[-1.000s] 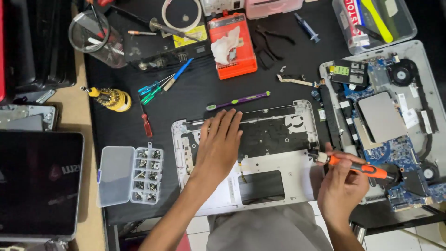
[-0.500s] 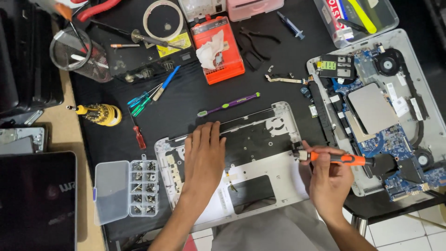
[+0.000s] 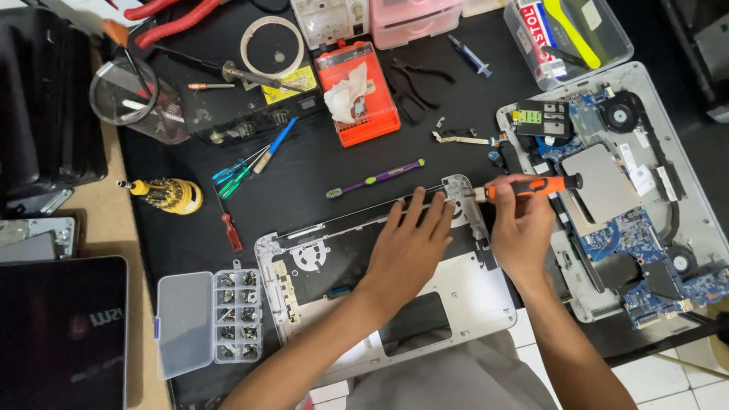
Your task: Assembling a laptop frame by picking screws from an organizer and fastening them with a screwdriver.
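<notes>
A silver laptop palmrest shell (image 3: 478,300) lies upside down on the black mat in front of me. My left hand (image 3: 410,247) rests flat on it, fingers spread toward its far edge. My right hand (image 3: 520,228) grips an orange and black screwdriver (image 3: 535,186), held level with its tip pointing left at the shell's far right corner. To the right lies the opened laptop base (image 3: 653,152) with its blue circuit board, fans and grey plate.
A purple toothbrush (image 3: 376,178) lies just beyond the shell. A clear screw organiser (image 3: 209,323) sits at the left, a yellow bit holder (image 3: 171,195) and small screwdrivers (image 3: 247,167) farther back. An orange box (image 3: 357,91), pliers (image 3: 414,83) and a dark laptop lid (image 3: 61,334) surround the mat.
My right hand has carried the screwdriver up from the shell's right side to its far right corner. My left hand slid toward the far edge. The view has shifted.
</notes>
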